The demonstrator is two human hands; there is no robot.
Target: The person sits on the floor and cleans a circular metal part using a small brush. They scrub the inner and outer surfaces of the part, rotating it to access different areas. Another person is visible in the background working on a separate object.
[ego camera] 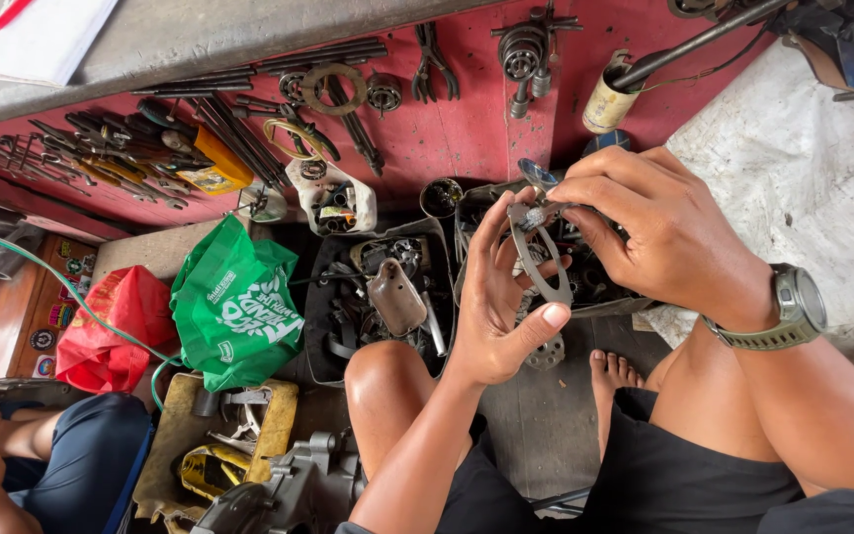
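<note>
Crouched over trays of greasy parts (387,287), a person's left hand (501,307) pinches a flat metal bracket (543,265) upright at centre, steadying it while right hand (654,232) fingertips pinch its top fitting.

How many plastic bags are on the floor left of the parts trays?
2: a green bag beside the trays, and a red bag left of it. Others may be hidden under the clutter.

Green bag (236,309) with white print; red bag (106,331); red wall (467,129); olive-green watch (793,311); black shorts (664,465).
</note>
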